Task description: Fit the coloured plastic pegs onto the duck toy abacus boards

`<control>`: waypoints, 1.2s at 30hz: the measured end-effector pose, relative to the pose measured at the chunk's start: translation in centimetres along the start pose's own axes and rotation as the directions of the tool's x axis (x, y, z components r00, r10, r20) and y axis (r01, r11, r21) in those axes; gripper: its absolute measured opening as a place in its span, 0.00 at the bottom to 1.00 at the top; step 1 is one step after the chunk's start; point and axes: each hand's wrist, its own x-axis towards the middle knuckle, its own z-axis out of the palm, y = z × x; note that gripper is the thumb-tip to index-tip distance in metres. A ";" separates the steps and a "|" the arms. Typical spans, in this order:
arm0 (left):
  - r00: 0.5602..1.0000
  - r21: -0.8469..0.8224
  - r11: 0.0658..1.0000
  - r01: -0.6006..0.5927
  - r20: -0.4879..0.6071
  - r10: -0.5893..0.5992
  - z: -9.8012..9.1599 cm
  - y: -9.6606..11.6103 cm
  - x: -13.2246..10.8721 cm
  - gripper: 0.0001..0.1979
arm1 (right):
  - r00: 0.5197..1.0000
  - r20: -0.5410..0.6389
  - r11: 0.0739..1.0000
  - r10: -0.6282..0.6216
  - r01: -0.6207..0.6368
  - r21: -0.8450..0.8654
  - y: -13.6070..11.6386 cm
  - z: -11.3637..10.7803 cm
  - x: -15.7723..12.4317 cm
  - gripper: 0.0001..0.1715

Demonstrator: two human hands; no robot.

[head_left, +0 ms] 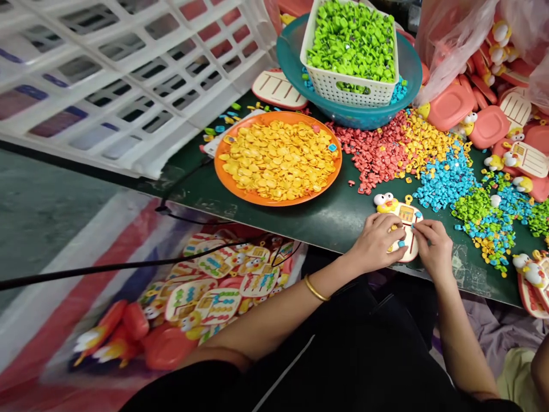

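A cream toy panel (406,214) with a duck head, round white eyes and a yellow beak lies at the table's front edge. My left hand (377,240) grips it from the left, its bent fingers lying across the face and hiding part of it. From the right, my right hand (434,247) pinches what looks like a small blue piece at one of the panel's dark slots. A few blue pieces sit on the panel near my fingertips. Just beyond it are loose piles of blue pieces (444,180) and red pieces (377,151).
An orange plate (221,166) of yellow pieces stands left of the hands. Behind it, a white basket (319,80) of green pieces rests in a teal bowl (295,51). A white crate (141,63) leans at left. Finished-looking panels (218,306) lie in a striped bag below.
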 end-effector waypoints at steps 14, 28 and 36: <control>0.998 0.018 0.999 0.035 0.045 -0.036 -0.2 0.5 0.2 0.22 | 0.998 0.016 0.998 -0.065 0.064 0.018 1.2 -0.1 0.7 0.16; 0.987 0.097 0.989 -0.111 0.127 0.098 -0.3 0.3 0.6 0.20 | 0.996 0.066 0.997 0.059 -0.055 -0.060 2.5 -1.4 5.5 0.13; 0.998 0.094 0.995 -0.010 0.063 0.004 0.2 0.8 0.9 0.22 | 0.992 -0.042 0.992 0.121 -0.122 -0.035 0.7 1.5 4.4 0.09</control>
